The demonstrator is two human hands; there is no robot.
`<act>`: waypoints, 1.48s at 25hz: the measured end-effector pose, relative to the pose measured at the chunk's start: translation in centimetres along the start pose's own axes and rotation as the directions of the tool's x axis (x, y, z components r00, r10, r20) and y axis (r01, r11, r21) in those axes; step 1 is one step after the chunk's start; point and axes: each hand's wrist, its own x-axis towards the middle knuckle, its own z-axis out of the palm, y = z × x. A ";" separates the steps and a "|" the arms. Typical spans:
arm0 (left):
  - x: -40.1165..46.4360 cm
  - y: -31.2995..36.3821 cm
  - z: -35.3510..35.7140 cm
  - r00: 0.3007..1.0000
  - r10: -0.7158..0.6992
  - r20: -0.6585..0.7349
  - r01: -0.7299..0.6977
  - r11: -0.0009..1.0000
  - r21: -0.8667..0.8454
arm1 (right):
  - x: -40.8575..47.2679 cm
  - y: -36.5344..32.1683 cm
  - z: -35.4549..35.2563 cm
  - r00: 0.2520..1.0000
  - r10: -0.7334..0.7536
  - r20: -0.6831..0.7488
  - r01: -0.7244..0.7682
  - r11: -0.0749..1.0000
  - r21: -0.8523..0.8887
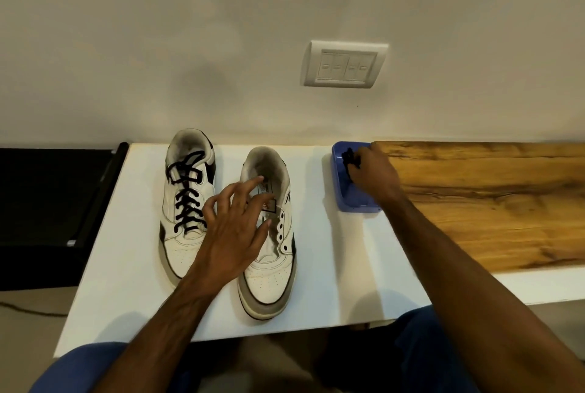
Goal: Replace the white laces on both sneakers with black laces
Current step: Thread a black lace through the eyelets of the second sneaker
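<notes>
Two white sneakers stand side by side on the white table (133,297), toes toward me. The left sneaker (186,202) is threaded with a black lace (187,193). The right sneaker (269,250) has no lace, and its eyelets are bare. My left hand (234,234) hovers over the right sneaker's tongue with fingers spread, holding nothing. My right hand (373,174) reaches into a blue tray (340,196) and its fingers curl on a bunched black lace (349,158).
A wooden board (490,202) lies on the table right of the tray. A wall socket plate (345,64) is on the wall behind. A black surface (47,202) sits left of the table. My knees in blue show below the table's front edge.
</notes>
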 end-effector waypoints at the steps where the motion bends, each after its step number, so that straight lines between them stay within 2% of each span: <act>1: 0.2 0.3 -0.4 1.000 -0.011 -0.014 0.011 0.999 -0.038 | -0.8 -0.3 -1.4 0.999 0.015 -0.045 -0.010 0.992 0.124; 3: 0.7 1.0 -1.3 0.997 -0.020 -0.069 0.010 0.990 -0.139 | -4.0 -1.6 -4.7 0.999 0.034 -0.013 -0.025 0.887 0.460; 5: 0.9 1.9 -2.4 0.996 -0.012 -0.084 -0.021 0.922 -0.386 | -8.4 -3.6 -7.0 0.973 -0.110 0.205 -0.098 0.605 0.790; 6: 0.6 2.3 -2.8 0.999 -0.017 -0.042 -0.009 0.822 -0.569 | -10.3 -4.7 -7.2 0.930 -0.229 0.286 -0.143 0.493 0.858; 7: 0.3 2.8 -3.3 0.999 -0.034 0.041 0.053 0.682 -0.729 | -11.8 -5.5 -6.7 0.883 -0.331 0.331 -0.168 0.436 0.884; 9: -0.3 3.6 -3.9 0.975 -0.046 0.217 0.215 0.436 -0.874 | -13.3 -6.9 -4.7 0.826 -0.423 0.373 -0.193 0.410 0.892; 10: -0.4 3.7 -3.9 0.963 -0.059 0.263 0.265 0.387 -0.883 | -13.6 -7.4 -3.6 0.816 -0.432 0.384 -0.209 0.398 0.893; 14: -0.2 2.6 -4.0 0.932 -0.192 0.307 0.356 0.332 -0.873 | -13.7 -7.6 -1.4 0.812 -0.418 0.406 -0.271 0.345 0.898; 19: -0.6 2.2 -3.9 0.928 -0.251 0.274 0.359 0.418 -0.834 | -13.5 -7.0 -1.8 0.834 -0.355 0.423 -0.247 0.445 0.861; 23: -0.7 2.7 -4.1 0.943 -0.228 0.242 0.320 0.431 -0.844 | -13.3 -5.5 -3.4 0.860 -0.301 0.413 -0.139 0.641 0.755; 25: -1.0 1.9 -4.5 0.940 -0.265 0.216 0.317 0.439 -0.841 | -13.1 -4.1 -4.3 0.880 -0.252 0.402 -0.156 0.645 0.748; 26: -1.1 1.4 -4.9 0.938 -0.290 0.192 0.315 0.473 -0.823 | -13.1 -3.4 -4.9 0.890 -0.239 0.389 -0.159 0.636 0.755; 27: -1.3 0.9 -5.4 0.939 -0.310 0.149 0.305 0.552 -0.776 | -13.2 -2.7 -5.4 0.899 -0.233 0.372 -0.157 0.621 0.768; 28: -1.5 0.5 -5.9 0.950 -0.299 0.089 0.276 0.671 -0.688 | -13.2 -2.2 -5.8 0.908 -0.231 0.349 -0.151 0.597 0.788; 29: -1.7 0.2 -6.5 0.966 -0.254 0.041 0.231 0.787 -0.572 | -13.2 -1.9 -6.2 0.914 -0.239 0.328 -0.143 0.568 0.811; 30: -1.9 0.3 -7.2 0.982 -0.189 0.031 0.180 0.855 -0.487 | -13.3 -2.0 -6.5 0.914 -0.258 0.313 -0.136 0.532 0.836; 31: -2.1 0.9 -7.9 0.990 -0.121 0.070 0.140 0.876 -0.462 | -13.7 -2.4 -6.8 0.906 -0.294 0.303 -0.130 0.489 0.863; 33: -2.1 3.4 -9.2 0.968 -0.015 0.251 0.152 0.829 -0.538 | -14.5 -3.9 -7.4 0.866 -0.406 0.292 -0.110 0.415 0.903; 34: -1.9 5.0 -9.7 0.944 0.006 0.330 0.209 0.763 -0.612 | -15.1 -4.9 -7.7 0.839 -0.462 0.287 -0.094 0.396 0.913; 36: -1.4 7.9 -10.9 0.930 -0.006 0.367 0.295 0.607 -0.738 | -15.9 -6.8 -9.1 0.806 -0.535 0.253 -0.035 0.384 0.923; 37: -1.1 8.9 -11.6 0.939 -0.019 0.343 0.293 0.566 -0.771 | -16.1 -7.7 -10.1 0.808 -0.542 0.230 0.006 0.397 0.918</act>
